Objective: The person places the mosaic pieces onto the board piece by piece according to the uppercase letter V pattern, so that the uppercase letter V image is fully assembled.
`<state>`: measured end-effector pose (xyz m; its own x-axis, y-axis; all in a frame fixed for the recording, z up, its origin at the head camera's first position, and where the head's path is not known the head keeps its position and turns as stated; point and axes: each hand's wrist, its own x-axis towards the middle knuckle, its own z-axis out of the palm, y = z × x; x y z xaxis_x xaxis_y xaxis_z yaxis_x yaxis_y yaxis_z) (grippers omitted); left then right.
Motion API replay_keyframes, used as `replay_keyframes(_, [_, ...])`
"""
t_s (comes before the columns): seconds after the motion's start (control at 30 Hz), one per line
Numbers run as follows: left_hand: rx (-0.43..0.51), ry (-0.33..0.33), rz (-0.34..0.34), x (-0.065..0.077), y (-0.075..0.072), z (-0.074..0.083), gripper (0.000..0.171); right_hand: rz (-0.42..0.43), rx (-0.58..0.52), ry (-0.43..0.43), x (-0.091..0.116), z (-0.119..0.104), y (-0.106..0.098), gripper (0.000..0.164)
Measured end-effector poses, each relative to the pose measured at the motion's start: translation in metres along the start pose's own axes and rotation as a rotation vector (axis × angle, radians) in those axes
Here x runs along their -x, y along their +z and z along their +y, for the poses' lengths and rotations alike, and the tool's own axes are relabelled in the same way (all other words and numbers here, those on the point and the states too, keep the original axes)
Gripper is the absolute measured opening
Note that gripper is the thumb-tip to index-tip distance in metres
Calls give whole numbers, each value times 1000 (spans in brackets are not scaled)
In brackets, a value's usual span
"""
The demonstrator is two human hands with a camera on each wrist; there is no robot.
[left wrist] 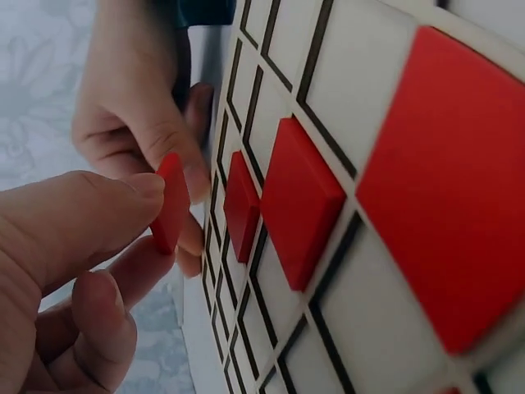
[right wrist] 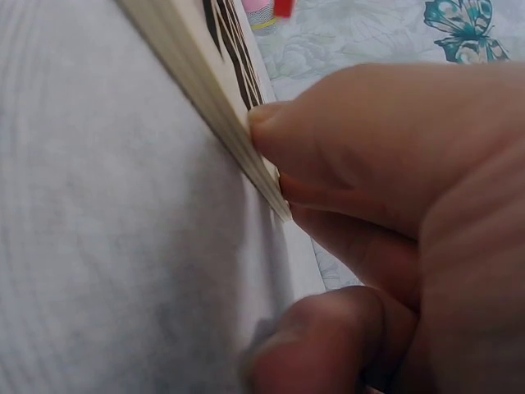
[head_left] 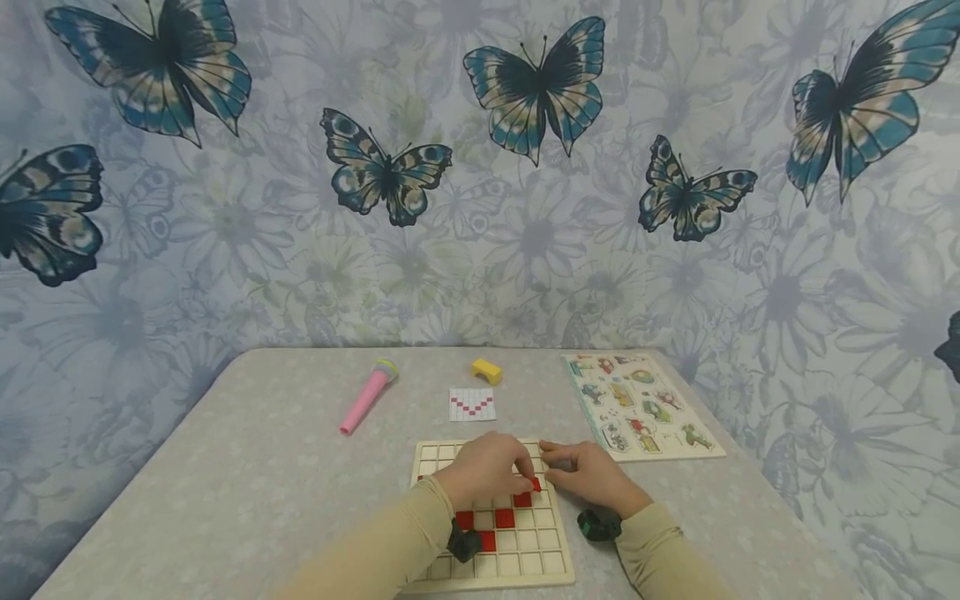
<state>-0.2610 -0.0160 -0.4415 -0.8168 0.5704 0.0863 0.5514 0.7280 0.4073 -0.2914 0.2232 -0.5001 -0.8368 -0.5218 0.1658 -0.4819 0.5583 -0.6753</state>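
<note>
A wooden board (head_left: 529, 565) with a raised grid lies on the table in front of me. My left hand (head_left: 486, 471) pinches a small red square tile (left wrist: 171, 205) between thumb and fingers, over the board's right part. Several red tiles (head_left: 505, 518) sit in grid cells in a diagonal arrangement; the left forearm and hand hide part of the board. At the board's right edge, my right hand (head_left: 592, 479) holds the rim, its thumb (right wrist: 287, 135) on the top side and fingers against the edge.
Beyond the board lies a paper card (head_left: 472, 405) with a V of pink squares on a grid. A yellow arched block (head_left: 487, 371) is behind it. A pink toy microphone (head_left: 366, 402) lies to the left, a picture puzzle board (head_left: 641, 404) to the right. A patterned wall borders the table.
</note>
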Motion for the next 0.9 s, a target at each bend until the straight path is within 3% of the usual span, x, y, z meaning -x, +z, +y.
replay_keyframes(0.27, [-139,35,-3,-14,4,10,7,2,-17,-2,1,-5,-3,34])
replay_keyframes(0.5, [-148,62,-20,-20,7,12,5,7,4,-1,1,-5,-2,27])
replay_keyframes(0.9, [-140,38,5,-23,12,7,6,34,35,-19,1,-5,-1,27])
